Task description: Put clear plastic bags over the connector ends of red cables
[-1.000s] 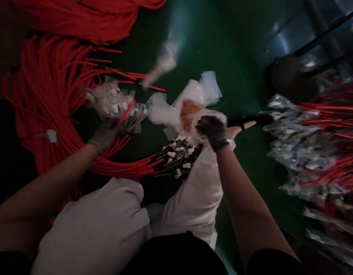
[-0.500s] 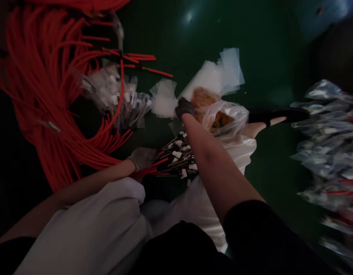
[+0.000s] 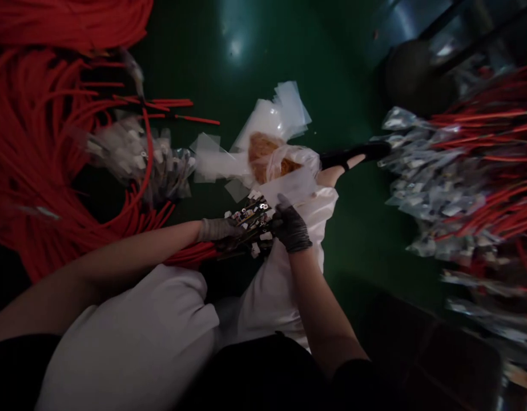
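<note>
My left hand (image 3: 220, 229), in a grey glove, is closed round a bundle of red-sleeved cables (image 3: 198, 252) just behind its loose ends. Those ends fan out as dark wires with white connectors and ring terminals (image 3: 255, 212). My right hand (image 3: 292, 227), in a darker-looking glove, is closed on a flat clear plastic bag (image 3: 291, 187) and holds it beside the wire ends. Behind that bag lies an open plastic sack (image 3: 308, 155) with a tangled brown mass (image 3: 261, 153), seemingly rubber bands. My right fingertips are partly blurred.
Flat clear bags (image 3: 261, 117) are spread on the green floor (image 3: 203, 68). Big coils of red cable (image 3: 32, 142), with bagged ends (image 3: 139, 151), lie at left. More bagged cable ends (image 3: 434, 171) are heaped at right. My outstretched leg (image 3: 284, 285) lies under the work.
My right hand has drawn back from the pile of flat bags to the wire ends and now has one bag. My left hand stays on the bundle. The view has swung right.
</note>
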### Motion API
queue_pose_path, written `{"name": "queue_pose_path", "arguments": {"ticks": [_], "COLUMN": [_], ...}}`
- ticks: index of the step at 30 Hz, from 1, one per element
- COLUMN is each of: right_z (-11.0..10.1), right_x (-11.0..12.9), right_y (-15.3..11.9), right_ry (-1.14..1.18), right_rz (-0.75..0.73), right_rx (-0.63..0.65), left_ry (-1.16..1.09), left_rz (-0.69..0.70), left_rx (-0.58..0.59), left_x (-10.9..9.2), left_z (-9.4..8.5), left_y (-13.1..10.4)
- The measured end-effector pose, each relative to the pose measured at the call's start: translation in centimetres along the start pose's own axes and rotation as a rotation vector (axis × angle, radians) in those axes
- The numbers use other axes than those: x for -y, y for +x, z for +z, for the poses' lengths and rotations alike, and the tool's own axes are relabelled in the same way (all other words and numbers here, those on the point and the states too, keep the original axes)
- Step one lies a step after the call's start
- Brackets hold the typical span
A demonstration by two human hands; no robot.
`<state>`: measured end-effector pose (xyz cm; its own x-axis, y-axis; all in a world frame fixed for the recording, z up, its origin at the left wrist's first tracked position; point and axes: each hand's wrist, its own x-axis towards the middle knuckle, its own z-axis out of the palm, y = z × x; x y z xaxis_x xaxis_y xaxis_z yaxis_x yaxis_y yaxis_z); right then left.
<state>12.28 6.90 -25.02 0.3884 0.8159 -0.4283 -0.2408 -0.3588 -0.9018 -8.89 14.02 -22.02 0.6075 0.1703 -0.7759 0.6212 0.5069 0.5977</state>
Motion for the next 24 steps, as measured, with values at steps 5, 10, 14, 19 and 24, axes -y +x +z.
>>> {"name": "queue_pose_path", "arguments": {"ticks": [5,10,14,19,24], "right_z": [-0.5,0.2,2.1,4.4,4.0], "right_x": [0.8,2.7,3.3,2.8,1.0], "right_y": [-1.9,-3.1,-5.4,-7.2,-6.4], "right_ry": [0.458,0.209,0.022,-0.346,-0.601], "right_rz": [0.194,0.170,0.092,-0.203,-0.298], "right_rx": [-0.082,-0.101,-0.060,0.067,0.153], "left_ry": [0.029,0.000,0.077,0.307,0.476], "left_rz": [0.166,0.424,0.719,0.812,0.760], "left_rx": [0.097,-0.316,-0.541,-0.532,-0.714], "left_x": [-0.6,-1.7,-1.5,0.1,1.1], "left_z": [1.3,0.7,0.0,0.2,0.6], "left_y": [-1.5,-2.5,-2.9,-3.3,-3.2]}}
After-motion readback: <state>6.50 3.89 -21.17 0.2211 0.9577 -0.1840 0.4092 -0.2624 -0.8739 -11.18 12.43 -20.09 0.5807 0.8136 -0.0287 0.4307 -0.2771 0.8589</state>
